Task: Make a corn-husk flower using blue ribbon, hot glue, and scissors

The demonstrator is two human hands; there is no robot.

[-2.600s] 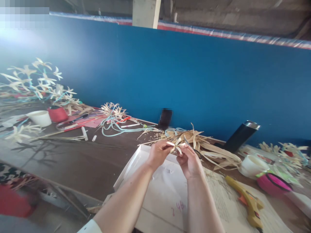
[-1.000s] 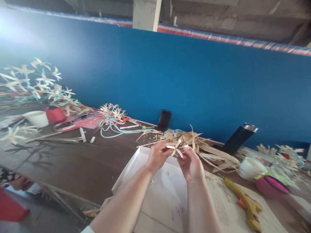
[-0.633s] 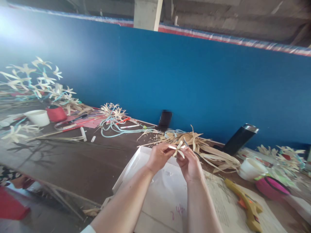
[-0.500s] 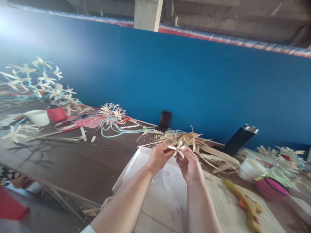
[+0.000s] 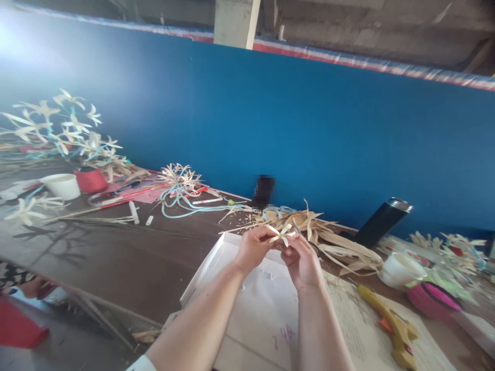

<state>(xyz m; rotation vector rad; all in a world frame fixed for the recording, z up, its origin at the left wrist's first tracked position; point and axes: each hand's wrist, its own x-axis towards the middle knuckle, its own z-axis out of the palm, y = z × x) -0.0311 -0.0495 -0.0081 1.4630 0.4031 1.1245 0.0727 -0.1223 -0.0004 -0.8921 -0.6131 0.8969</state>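
Observation:
Between my two hands is a small cream flower [image 5: 282, 235] with narrow spread petals, made of what looks like dried husk. My left hand [image 5: 253, 251] pinches a petal at its left side. On the other side, my right hand [image 5: 303, 261] has its fingers closed at the flower's right and underside; the stem end is hidden by the fingers. Both hands are above a shallow white box [image 5: 255, 293] with pink handwriting on it. Just beyond them lies a heap of dried husk strips [image 5: 309, 229].
A yellow glue gun [image 5: 390, 322] lies on printed paper at right, near a white cup [image 5: 402, 269], a pink pouch [image 5: 433, 300] and a leaning black flask [image 5: 382, 224]. Finished flowers [image 5: 180, 178] with pale blue stems lie farther back. A blue partition [image 5: 309, 129] borders the table.
The flower has turned slightly between my fingers, so its petals now point differently. My hands stay in almost the same place.

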